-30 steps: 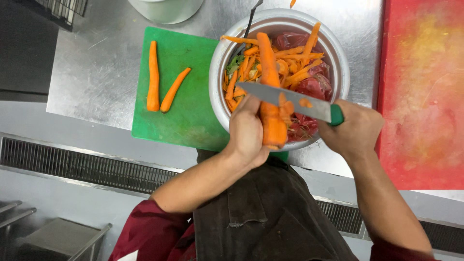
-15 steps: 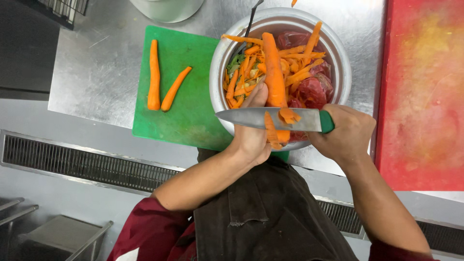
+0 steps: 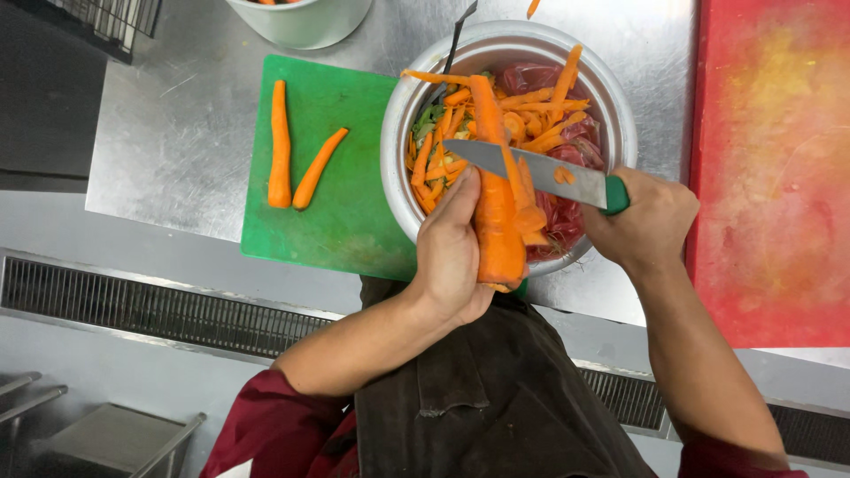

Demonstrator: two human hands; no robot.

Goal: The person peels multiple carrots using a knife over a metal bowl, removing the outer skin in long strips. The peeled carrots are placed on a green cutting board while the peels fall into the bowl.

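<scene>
Steel bowl [image 3: 620, 115] serves as the reference landmark; it sits on the metal counter [image 3: 177, 150] and holds orange shavings and dark red pieces.

Grip state:
- The left hand [image 3: 452, 257] is wrapped closed around the lower end of the carrot [image 3: 496, 212], thumb along the carrot's side. The carrot's upper part lies over the bowl; its butt end hangs just outside the bowl's near rim.
- The right hand [image 3: 646, 221] is clenched on the green handle of the knife [image 3: 531, 168], just outside the bowl's near-right rim. The blade lies across the carrot above the bowl, with a loose strip hanging below it.

Hazards:
1. The blade edge rests close to the left thumb and fingertips. A slip on the wet carrot surface could carry it into them.
2. Shavings curl over the far rim of the bowl, and one piece lies on the counter beyond it; further strips may fall outside.
3. The bowl overlaps the edge of the green cutting board [image 3: 328, 204] to its left, where two carrots [image 3: 297, 159] wait. Downward pressure on the rim could rock it.
</scene>
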